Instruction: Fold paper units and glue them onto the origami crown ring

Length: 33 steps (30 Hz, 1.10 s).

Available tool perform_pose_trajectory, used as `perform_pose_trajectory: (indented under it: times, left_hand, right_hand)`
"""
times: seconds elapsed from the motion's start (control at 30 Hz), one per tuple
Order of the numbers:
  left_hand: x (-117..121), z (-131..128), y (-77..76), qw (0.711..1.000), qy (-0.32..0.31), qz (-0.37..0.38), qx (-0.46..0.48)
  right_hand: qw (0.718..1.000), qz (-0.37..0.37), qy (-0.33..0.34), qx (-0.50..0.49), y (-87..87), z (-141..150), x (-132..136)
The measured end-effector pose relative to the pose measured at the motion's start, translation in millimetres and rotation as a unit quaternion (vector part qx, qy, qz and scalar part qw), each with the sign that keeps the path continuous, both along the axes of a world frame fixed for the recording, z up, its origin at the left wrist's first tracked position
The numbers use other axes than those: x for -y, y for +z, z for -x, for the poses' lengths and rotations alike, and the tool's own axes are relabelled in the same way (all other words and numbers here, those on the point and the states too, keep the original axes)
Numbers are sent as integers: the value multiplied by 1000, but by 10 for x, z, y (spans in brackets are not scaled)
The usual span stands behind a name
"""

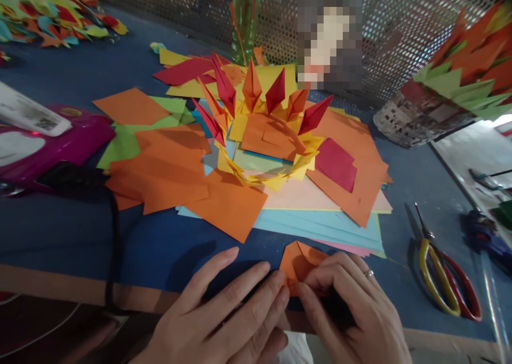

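A small folded piece of orange paper [299, 261] lies at the front edge of the blue table. My right hand [358, 305], with a ring on one finger, pinches its right side between thumb and index finger. My left hand [228, 316] is open, its fingers stretched out and the fingertips at the paper's left edge. Just beyond the hands, a ring of folded yellow paper [276, 183] bears pointed red and orange paper pieces [252, 87]. It stands on stacked sheets, among them light blue paper [320, 225].
Loose orange sheets [172, 167] spread left of the ring. Scissors [440, 273] with yellow and red handles lie at right. A magenta device [76, 140] with a black cable stands at left. Behind are a green glass [246, 23] and a paper-filled container [420, 113].
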<state>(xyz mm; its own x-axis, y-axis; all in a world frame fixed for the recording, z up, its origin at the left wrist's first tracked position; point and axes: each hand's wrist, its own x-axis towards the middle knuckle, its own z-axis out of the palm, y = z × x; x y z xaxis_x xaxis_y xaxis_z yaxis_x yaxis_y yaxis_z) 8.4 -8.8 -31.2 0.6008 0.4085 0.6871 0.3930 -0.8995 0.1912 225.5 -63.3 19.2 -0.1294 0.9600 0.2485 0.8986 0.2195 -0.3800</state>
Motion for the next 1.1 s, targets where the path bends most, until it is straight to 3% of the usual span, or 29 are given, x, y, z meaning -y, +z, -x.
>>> perform_pose_trajectory:
  times: [0.23, 0.5, 0.93, 1.1]
  left_hand:
    - [19, -33, -69, 1000, -1, 4, 6]
    - [13, -43, -82, 1000, 12, -14, 16]
    - [-17, -3, -48, 1000, -6, 9, 8]
    - [-27, -4, 41, 1000, -18, 23, 7]
  right_hand:
    - [1000, 6, -10, 7, 6, 6, -27]
    - [996, 4, -77, -42, -26, 9, 27]
    - [997, 16, -60, -47, -28, -84, 67]
    - [997, 11, -57, -42, -13, -94, 81]
